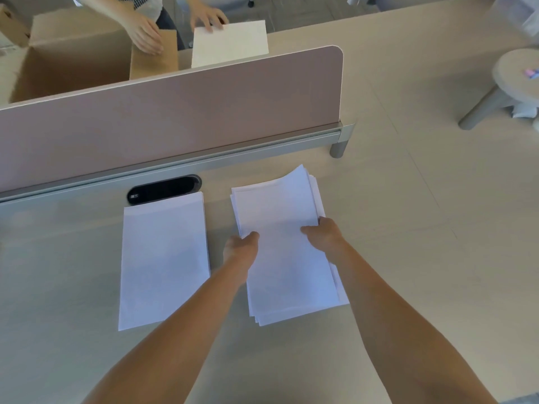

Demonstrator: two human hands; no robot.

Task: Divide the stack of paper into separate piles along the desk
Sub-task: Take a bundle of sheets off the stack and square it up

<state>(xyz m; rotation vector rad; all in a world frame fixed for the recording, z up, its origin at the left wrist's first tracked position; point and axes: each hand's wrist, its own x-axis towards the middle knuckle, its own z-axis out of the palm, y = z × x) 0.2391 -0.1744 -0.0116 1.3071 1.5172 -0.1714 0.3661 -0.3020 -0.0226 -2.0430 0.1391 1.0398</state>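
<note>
Left hand (pixel 240 247) and right hand (pixel 322 233) pinch the loose paper stack (pixel 280 246), thumbs on top, right of a neat pile (pixel 163 263).

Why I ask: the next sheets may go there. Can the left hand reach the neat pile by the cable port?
Probably yes: the left hand grips the loose stack beside the neat pile, only bare desk between. It must let go first.

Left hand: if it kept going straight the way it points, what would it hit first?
The left hand holds the edge of the right paper pile, so it meets more of that pile first. Past it, probably the metal rail under the divider; depth unclear.
</note>
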